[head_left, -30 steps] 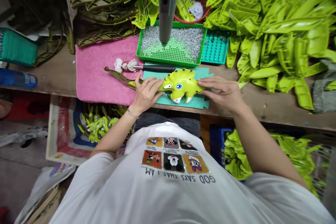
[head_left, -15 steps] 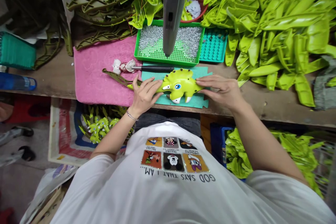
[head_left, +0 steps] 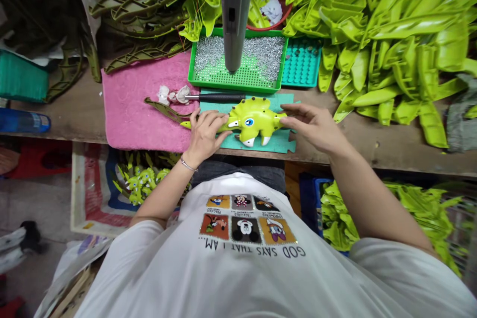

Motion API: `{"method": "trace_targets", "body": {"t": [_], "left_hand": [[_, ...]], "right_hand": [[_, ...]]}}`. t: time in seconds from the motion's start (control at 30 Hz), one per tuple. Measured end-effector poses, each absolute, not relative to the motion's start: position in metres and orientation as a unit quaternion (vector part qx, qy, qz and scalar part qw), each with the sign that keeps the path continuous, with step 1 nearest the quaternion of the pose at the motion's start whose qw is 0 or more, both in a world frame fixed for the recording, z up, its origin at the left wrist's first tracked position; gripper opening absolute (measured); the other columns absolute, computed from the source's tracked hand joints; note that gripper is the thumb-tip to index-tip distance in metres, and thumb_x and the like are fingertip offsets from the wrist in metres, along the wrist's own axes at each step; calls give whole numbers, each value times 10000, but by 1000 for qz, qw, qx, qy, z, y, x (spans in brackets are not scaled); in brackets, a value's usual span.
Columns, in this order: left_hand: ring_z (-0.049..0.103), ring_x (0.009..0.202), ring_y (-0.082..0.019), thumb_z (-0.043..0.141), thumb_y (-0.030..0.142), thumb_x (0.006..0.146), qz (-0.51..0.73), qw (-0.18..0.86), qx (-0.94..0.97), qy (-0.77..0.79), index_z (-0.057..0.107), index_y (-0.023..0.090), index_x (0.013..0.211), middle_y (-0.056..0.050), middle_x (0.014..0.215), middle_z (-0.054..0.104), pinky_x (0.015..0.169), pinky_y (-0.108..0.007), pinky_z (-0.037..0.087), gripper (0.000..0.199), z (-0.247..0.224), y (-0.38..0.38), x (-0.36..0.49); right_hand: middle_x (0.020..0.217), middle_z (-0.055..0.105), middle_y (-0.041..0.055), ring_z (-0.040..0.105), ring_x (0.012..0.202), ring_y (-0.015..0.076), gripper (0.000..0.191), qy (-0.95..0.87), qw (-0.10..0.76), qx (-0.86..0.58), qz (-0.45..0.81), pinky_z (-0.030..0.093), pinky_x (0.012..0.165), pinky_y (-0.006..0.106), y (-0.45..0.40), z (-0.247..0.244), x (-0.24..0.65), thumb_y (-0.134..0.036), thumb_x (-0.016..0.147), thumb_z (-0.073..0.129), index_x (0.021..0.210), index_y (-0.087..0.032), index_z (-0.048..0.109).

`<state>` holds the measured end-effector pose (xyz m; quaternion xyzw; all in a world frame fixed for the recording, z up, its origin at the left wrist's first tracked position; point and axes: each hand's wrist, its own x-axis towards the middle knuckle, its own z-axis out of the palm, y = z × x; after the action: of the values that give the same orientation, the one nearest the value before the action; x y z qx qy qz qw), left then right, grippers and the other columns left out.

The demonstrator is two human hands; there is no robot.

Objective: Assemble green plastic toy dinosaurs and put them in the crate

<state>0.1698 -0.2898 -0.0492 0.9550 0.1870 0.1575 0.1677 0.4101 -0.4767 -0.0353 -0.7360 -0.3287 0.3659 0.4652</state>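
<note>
A yellow-green toy dinosaur (head_left: 255, 118) with a blue eye, white horns and a dark-spotted frill lies on the turquoise foam mat (head_left: 281, 141). My left hand (head_left: 205, 131) is closed over its narrow left part, fingers on top and thumb along the near edge. At its right end, my right hand (head_left: 311, 124) has thumb and fingers apart; the thumb tip is close to the end, and I cannot tell if it touches. Behind the toy lies a tool with a black handle (head_left: 223, 97) and metal shaft. A dark olive curved piece (head_left: 164, 109) rests left of my left hand.
A grey powered screwdriver (head_left: 235, 20) hangs over the green tray of screws (head_left: 234, 87). Beside it sits a teal tray (head_left: 303, 62). Lime plastic parts (head_left: 402, 39) are heaped right, olive parts (head_left: 149, 5) left. A pink towel (head_left: 141, 109) covers the bench; a bin (head_left: 80, 194) stands below.
My right thumb and fingers have spread apart from their pinch on the toy's right end. My left hand stays on the toy. The view has shifted slightly.
</note>
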Motion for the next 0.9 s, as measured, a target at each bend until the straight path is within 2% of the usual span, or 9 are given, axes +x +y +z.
{"method": "trace_targets", "body": {"t": [0.1,0.27,0.4,0.47,0.53,0.6,0.67,0.8,0.9], "left_hand": [[603,1194,-264,585,464,969,160,154,959,177,662,238,1153,-70,1172,723,1142,-536,309,301,-51,-289,168],[598,1216,-287,561,537,962,144,102,978,108,608,200,1316,-121,1317,674,1134,-539,360,492,-53,-277,165],[645,1155,-234,388,283,1049,129,79,985,82,602,190,1350,-130,1317,681,1087,-471,427,381,-46,-265,164],[663,1132,-221,348,191,1047,142,61,986,63,611,181,1335,-126,1300,693,1025,-434,470,391,-38,-262,165],[688,1073,-219,385,201,1045,152,38,987,40,618,171,1317,-125,1260,714,918,-388,511,359,-29,-263,166],[713,970,-209,424,245,1045,151,24,988,27,621,161,1299,-125,1192,741,806,-343,520,333,-21,-267,170],[722,881,-196,445,302,1047,137,24,990,20,619,152,1289,-123,1107,764,738,-314,509,334,-14,-272,175],[725,827,-196,471,424,1036,119,48,992,11,627,148,1261,-112,1015,773,709,-300,490,388,-10,-273,180],[720,898,-219,507,527,998,133,79,987,33,637,161,1266,-115,1017,767,806,-337,496,472,-16,-259,170]], "right_hand": [[812,753,26,698,625,164,508,-227,505,-706,441,619,569,300,-469,-40,405,-597,629,853,916,-193,746],[727,714,3,663,561,130,576,-160,537,-676,478,599,520,255,-462,-44,408,-602,446,935,782,-187,720],[727,712,33,666,567,170,568,-175,517,-690,475,598,514,318,-469,-44,418,-648,527,886,798,-183,705],[754,719,45,682,626,196,505,-237,499,-734,394,620,610,386,-474,-36,416,-669,688,776,813,-185,704],[874,742,74,710,811,236,442,-338,463,-790,216,608,787,458,-477,-22,405,-613,865,620,900,-185,722],[1082,733,111,675,1045,264,404,-465,414,-782,32,543,949,491,-476,-5,387,-537,930,564,1038,-179,716],[1229,690,124,614,1176,274,416,-579,353,-733,-49,484,1023,484,-472,7,367,-513,914,611,1159,-184,678],[1209,716,52,604,1131,248,296,-642,224,-731,-51,385,1058,472,-455,8,341,-377,947,596,1215,-262,649],[1118,748,26,602,1011,231,220,-628,201,-749,-67,336,1030,486,-446,2,339,-290,973,547,1147,-281,681]]}}
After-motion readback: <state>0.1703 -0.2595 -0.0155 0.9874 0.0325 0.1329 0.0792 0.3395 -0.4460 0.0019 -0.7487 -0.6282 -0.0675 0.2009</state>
